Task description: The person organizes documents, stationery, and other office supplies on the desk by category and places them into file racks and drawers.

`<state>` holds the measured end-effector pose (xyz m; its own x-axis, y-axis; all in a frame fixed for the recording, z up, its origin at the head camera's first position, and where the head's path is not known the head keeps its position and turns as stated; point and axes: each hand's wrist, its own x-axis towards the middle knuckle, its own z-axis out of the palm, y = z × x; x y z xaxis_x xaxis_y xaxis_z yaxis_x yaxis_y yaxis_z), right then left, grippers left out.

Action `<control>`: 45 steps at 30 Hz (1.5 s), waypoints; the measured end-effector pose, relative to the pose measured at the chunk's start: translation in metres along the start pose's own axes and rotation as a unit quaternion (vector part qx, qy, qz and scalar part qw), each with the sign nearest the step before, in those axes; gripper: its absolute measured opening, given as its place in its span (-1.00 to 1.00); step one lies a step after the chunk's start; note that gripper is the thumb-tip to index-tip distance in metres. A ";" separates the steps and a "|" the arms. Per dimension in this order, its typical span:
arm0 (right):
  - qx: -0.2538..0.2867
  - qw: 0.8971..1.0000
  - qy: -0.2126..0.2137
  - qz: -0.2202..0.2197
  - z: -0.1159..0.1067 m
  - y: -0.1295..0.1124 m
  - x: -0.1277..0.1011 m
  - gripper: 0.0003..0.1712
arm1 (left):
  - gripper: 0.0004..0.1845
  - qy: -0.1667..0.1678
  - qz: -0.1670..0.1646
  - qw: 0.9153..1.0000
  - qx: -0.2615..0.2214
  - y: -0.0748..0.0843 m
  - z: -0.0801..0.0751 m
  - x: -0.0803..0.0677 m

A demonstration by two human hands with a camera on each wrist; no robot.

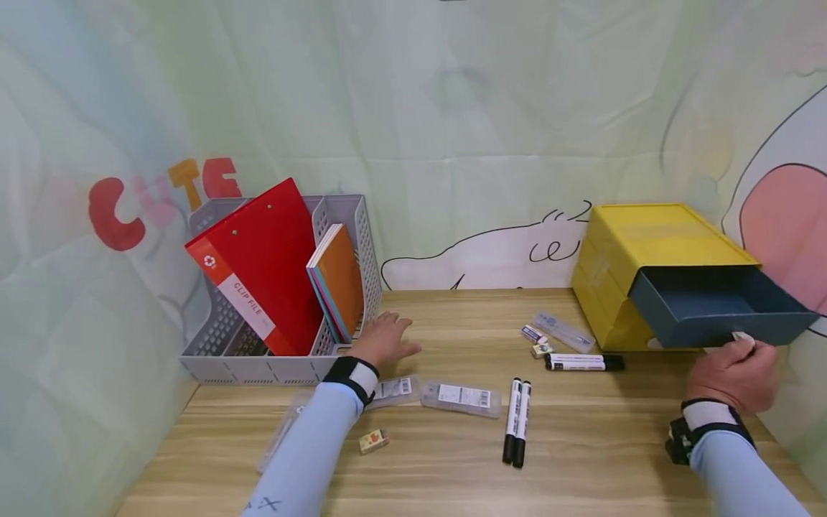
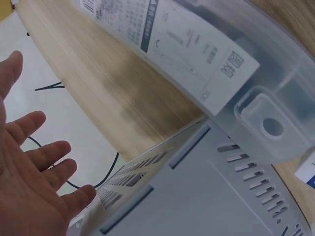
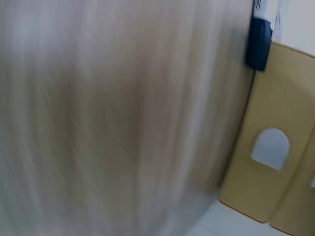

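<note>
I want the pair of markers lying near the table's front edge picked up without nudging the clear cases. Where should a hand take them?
Pinch the pair of markers mid-barrel from above, fingers on the long outer sides: they lie flat, side by side, away from the clear case.

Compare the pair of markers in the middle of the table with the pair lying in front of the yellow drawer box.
The middle marker pair lies pointing toward and away from the person; the marker pair by the box lies crosswise. The middle pair's black caps face the near table edge; the other pair's dark ends point right, toward the yellow drawer box. The middle pair sits in open table space; the other sits beside small erasers. Both are white-barrelled and lie side by side.
</note>
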<state>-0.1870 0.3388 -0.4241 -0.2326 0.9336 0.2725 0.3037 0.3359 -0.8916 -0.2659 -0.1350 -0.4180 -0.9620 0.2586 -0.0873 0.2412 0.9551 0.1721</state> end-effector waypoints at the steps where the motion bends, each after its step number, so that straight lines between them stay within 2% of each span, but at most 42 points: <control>1: 0.002 1.000 0.004 0.009 0.001 0.003 -0.002 -0.49 | -0.30 0.000 0.000 1.000 -0.001 0.000 0.000 0.000; 3: -0.002 1.000 0.004 0.026 0.002 0.008 -0.006 -0.52 | -0.30 -0.001 0.001 1.000 -0.002 -0.001 0.000 0.000; 5: -0.015 1.000 -0.005 0.021 0.004 0.013 -0.011 -0.52 | -0.29 -0.001 0.000 1.000 -0.003 -0.001 0.001 0.000; 7: -0.040 0.999 -0.036 0.011 0.005 0.018 -0.017 -0.49 | -0.29 -0.002 -0.002 1.000 -0.001 -0.001 0.001 0.000; 9: -0.062 0.994 -0.084 -0.004 0.006 0.020 -0.024 -0.42 | -0.29 -0.004 -0.004 1.000 -0.001 0.000 0.000 -0.001; 12: -0.105 0.980 -0.168 -0.028 0.008 0.019 -0.033 -0.37 | -0.29 -0.006 -0.007 1.000 -0.002 0.002 -0.002 -0.001; 14: -0.135 0.965 -0.215 -0.067 0.010 0.016 -0.039 -0.37 | -0.29 -0.008 -0.008 1.000 -0.003 0.003 -0.003 -0.002; 17: -0.176 0.932 -0.269 -0.164 0.018 0.010 -0.048 -0.44 | -0.30 -0.008 -0.007 1.000 0.002 0.004 -0.003 -0.001; 19: -0.192 0.900 -0.309 -0.241 0.024 0.004 -0.052 -0.48 | -0.30 -0.010 -0.008 1.000 0.006 0.004 -0.003 -0.001; 22: -0.188 0.843 -0.375 -0.335 0.036 -0.004 -0.056 -0.51 | -0.30 -0.012 -0.012 1.000 0.007 0.004 -0.003 0.000; 24: -0.190 0.805 -0.420 -0.373 0.043 -0.010 -0.060 -0.48 | -0.30 -0.015 -0.014 1.000 0.006 0.004 -0.002 0.001; 26: -0.198 0.775 -0.450 -0.397 0.049 -0.017 -0.064 -0.46 | -0.30 -0.018 -0.016 1.000 0.005 0.005 -0.001 0.001; 29: -0.219 0.742 -0.476 -0.418 0.057 -0.026 -0.072 -0.44 | -0.30 -0.023 -0.018 1.000 0.006 0.005 0.000 0.002; 32: -0.242 0.716 -0.498 -0.426 0.063 -0.034 -0.081 -0.40 | -0.30 -0.026 -0.016 0.999 0.008 0.007 0.001 0.003; 35: -0.261 0.698 -0.522 -0.414 0.069 -0.038 -0.093 -0.36 | -0.30 -0.027 -0.010 1.000 0.009 0.008 0.002 0.003; 38: -0.272 0.686 -0.541 -0.404 0.074 -0.039 -0.104 -0.36 | -0.31 -0.025 -0.005 1.000 0.010 0.009 0.003 0.003; 42: -0.275 0.679 -0.539 -0.415 0.079 -0.037 -0.115 -0.51 | -0.31 -0.024 0.000 1.000 0.017 0.009 0.003 0.002; 45: -0.272 0.685 -0.521 -0.430 0.083 -0.037 -0.121 -0.66 | -0.31 -0.021 0.004 1.000 0.020 0.008 0.002 0.001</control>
<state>-0.2465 0.2031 -0.4542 -0.9891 -0.1397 -0.0465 -0.1262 0.9672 -0.2205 -0.2649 -0.1266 -0.4192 -0.9541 0.2712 -0.1272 0.2544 0.9578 0.1337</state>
